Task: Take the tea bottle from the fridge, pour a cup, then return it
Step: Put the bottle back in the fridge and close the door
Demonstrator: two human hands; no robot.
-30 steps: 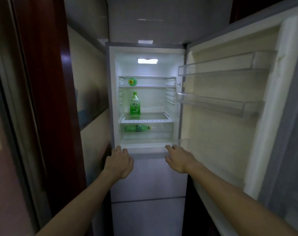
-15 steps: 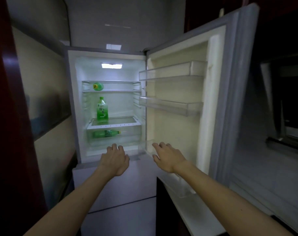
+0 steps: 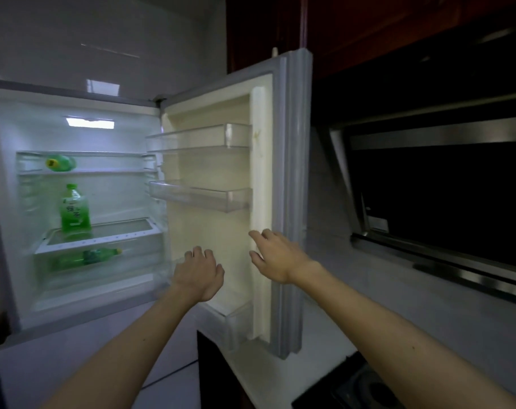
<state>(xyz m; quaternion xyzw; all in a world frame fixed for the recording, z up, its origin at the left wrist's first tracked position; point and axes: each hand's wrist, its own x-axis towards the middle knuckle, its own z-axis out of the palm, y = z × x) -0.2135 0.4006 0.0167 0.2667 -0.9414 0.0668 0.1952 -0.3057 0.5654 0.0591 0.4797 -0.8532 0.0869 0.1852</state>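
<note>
I am reading the label on the tea bottle (image 3: 73,209) first: two green Chinese characters are showing on a pale patch, too blurred for me to be sure of them. The bottle is standing upright, green cap on, at the centre left of the frame, on the glass shelf (image 3: 127,231) inside the open fridge (image 3: 3,202).

A second green bottle (image 3: 60,163) is lying on its side on the shelf above, its yellow cap pointing at me. A third bottle (image 3: 97,256) is lying flat inside the clear drawer (image 3: 138,261) under the glass shelf, yellow cap pointing toward frame right.

The door (image 3: 292,202) is standing wide at frame centre, carrying three see-through bins: an upper bin (image 3: 200,137), a middle bin (image 3: 200,199) and a bottom bin (image 3: 236,317), the cream liner showing through each.

The left hand (image 3: 199,276) is hovering at lower centre, before the door's liner, fingers loosely bent and a little spread, holding nothing. The right hand (image 3: 276,256) is reaching beside it toward the door's white seal, fingers spread wide, gripping nothing. I cannot tell whether its fingertips are touching the seal. Both hands are well apart from the tea bottle.

A steel range hood (image 3: 427,137) is filling the right of the frame, and a dark cooktop (image 3: 357,388) is showing at lower right.
</note>
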